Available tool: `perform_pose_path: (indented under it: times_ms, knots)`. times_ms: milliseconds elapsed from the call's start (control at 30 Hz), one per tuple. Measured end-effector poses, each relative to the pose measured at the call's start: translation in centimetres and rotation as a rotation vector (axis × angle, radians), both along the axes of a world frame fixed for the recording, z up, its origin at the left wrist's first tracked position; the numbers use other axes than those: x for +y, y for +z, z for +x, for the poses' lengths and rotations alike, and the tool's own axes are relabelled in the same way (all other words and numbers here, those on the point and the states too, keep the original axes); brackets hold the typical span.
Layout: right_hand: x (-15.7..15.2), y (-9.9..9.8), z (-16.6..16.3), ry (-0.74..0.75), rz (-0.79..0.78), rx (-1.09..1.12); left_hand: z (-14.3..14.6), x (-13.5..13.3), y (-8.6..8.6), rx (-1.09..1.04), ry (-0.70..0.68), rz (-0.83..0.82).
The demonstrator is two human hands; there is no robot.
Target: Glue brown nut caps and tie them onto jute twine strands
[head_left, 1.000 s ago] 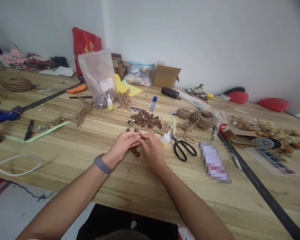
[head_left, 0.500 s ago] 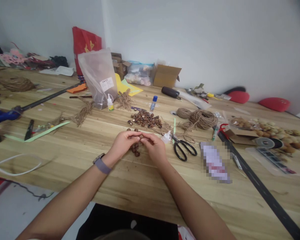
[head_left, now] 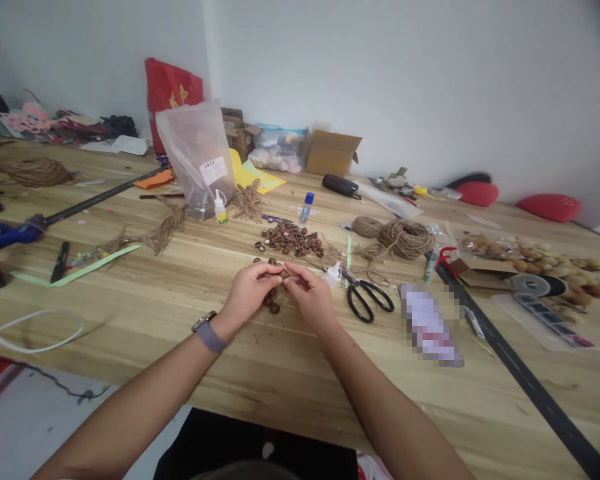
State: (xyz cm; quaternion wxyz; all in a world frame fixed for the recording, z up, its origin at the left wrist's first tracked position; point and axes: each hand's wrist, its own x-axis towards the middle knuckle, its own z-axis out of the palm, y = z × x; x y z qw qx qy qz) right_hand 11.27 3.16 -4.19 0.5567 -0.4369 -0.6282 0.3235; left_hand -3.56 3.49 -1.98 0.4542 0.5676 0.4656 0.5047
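Note:
My left hand [head_left: 253, 288] and my right hand [head_left: 311, 293] meet at the fingertips over the wooden table. Between their thumbs and fingers is a small brown nutshell [head_left: 283, 274], mostly covered by the fingers. Loose brown nutshells [head_left: 275, 309] lie just under and behind my hands, partly hidden by them. A larger pile of nutshells [head_left: 293, 239], several showing pale hollow insides, sits farther back. Close to my right hand are a small white bottle [head_left: 333, 275] and black-handled scissors [head_left: 367, 298].
Behind the pile stands a blue glue stick [head_left: 307, 208]. A squeeze bottle [head_left: 221, 208] stands by a translucent bag [head_left: 197, 157] at back left. Twine rolls [head_left: 406, 239] lie at right, near a dark strip [head_left: 515, 367] crossing the table. A blue-handled tool [head_left: 13, 233] rests at left.
My left wrist has shifted slightly right and down, and the left fingers have tilted a little. Both hands stay together at the nutshell.

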Motion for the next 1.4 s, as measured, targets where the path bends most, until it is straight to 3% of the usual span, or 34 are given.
perform_pose_path:
  times_ms: [233, 833, 1400]
  knots:
    - [0.07, 0.09, 0.49, 0.043, -0.026, -0.006, -0.09, 0.14, -0.14, -0.034, -0.053, -0.044]
    - [-0.54, 0.37, 0.54, -0.055, 0.232, -0.328, 0.22, -0.35, -0.03, -0.125, -0.028, -0.158]
    - [-0.44, 0.29, 0.55, -0.018, 0.294, -0.368, -0.09, -0.29, 0.40, -0.244, -0.046, -0.267]
